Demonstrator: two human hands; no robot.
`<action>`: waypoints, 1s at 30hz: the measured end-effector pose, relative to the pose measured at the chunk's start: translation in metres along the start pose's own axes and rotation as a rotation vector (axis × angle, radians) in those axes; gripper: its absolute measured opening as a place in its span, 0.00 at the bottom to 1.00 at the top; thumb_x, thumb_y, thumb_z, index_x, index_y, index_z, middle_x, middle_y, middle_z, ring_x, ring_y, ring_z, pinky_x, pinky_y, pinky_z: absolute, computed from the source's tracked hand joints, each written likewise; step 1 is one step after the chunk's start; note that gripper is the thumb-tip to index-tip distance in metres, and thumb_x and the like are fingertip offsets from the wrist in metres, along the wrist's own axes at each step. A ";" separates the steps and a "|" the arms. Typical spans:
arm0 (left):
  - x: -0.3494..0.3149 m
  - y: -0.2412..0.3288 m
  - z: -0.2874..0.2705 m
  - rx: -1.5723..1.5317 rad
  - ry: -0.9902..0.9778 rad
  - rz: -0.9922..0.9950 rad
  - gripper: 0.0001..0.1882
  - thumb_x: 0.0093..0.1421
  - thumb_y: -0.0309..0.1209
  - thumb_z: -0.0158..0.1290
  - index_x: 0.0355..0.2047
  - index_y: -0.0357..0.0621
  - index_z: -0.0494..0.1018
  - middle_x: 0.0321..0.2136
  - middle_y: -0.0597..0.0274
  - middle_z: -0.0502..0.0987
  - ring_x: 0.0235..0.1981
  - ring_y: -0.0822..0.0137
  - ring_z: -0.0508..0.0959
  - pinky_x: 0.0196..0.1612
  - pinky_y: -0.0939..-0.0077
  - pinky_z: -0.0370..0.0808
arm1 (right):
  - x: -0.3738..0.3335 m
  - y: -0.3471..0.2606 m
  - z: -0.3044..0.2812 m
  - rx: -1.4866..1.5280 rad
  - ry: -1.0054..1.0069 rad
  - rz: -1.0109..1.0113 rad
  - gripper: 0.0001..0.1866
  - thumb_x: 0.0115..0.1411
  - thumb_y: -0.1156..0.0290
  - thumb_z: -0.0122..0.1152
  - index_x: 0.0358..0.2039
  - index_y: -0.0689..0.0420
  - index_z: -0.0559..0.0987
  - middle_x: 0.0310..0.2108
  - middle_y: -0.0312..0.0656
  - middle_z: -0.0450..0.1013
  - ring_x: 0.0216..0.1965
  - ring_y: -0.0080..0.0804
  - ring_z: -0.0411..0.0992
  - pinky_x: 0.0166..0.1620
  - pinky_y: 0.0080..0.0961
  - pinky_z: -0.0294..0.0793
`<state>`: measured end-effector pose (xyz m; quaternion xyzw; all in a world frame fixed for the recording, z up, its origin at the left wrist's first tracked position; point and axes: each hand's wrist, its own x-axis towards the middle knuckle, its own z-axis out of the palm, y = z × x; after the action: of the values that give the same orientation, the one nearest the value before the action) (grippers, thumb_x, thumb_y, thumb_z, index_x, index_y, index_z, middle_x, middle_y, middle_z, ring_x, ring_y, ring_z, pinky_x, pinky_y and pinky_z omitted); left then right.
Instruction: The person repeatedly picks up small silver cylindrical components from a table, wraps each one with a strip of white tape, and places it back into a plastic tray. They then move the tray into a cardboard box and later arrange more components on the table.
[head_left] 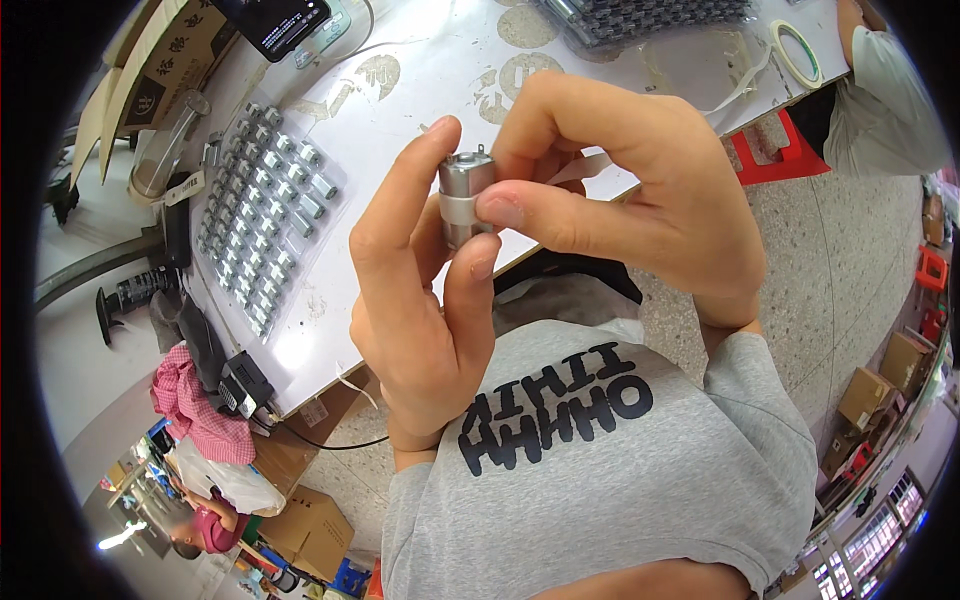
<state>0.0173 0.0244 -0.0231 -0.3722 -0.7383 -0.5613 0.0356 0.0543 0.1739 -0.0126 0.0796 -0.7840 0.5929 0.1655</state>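
Observation:
Close in front of me, a small silver cylindrical motor (466, 172) is held upright, small metal tabs standing at its top end. A paler band (459, 209) wraps around its middle. My left hand (415, 310) grips the motor from the left, with the thumb near its lower end and the index finger beside its top. From the right, my right hand (660, 195) presses its thumb against the band; its other fingers curl behind, partly hidden. A pale strip (592, 167) shows between those curled fingers, and I cannot tell whether it joins the band.
On the white table (330, 310), a clear tray (262, 215) holds rows of similar motors at the left. Another full tray (640, 18) lies at the far edge, near a tape roll (797, 54). A phone (270, 25) and cardboard box (165, 65) stand far left. Another person's arm (885, 100) is at right.

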 end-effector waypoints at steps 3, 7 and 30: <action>0.000 0.000 0.003 0.000 0.019 -0.012 0.23 0.62 0.37 0.38 0.47 0.26 0.56 0.48 0.49 0.64 0.40 0.64 0.72 0.39 0.78 0.73 | 0.000 0.001 0.002 0.020 0.027 0.007 0.05 0.48 0.77 0.58 0.24 0.62 0.71 0.18 0.32 0.66 0.20 0.15 0.62 0.23 0.11 0.61; -0.001 0.000 0.000 -0.097 0.017 -0.033 0.20 0.60 0.30 0.42 0.46 0.26 0.54 0.45 0.45 0.66 0.39 0.60 0.74 0.40 0.74 0.72 | -0.001 -0.002 0.004 -0.009 0.052 0.000 0.03 0.48 0.78 0.56 0.25 0.62 0.71 0.19 0.32 0.66 0.21 0.15 0.63 0.24 0.11 0.62; 0.018 -0.033 -0.002 -0.724 -0.129 -0.644 0.11 0.51 0.29 0.39 0.25 0.35 0.68 0.18 0.65 0.68 0.18 0.79 0.65 0.23 0.87 0.60 | -0.006 0.020 0.029 -0.520 -0.029 -0.833 0.14 0.26 0.71 0.52 0.20 0.59 0.70 0.18 0.34 0.62 0.21 0.27 0.60 0.24 0.21 0.60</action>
<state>-0.0159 0.0288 -0.0399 -0.1474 -0.5741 -0.7402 -0.3174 0.0489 0.1512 -0.0403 0.3508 -0.8098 0.2595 0.3922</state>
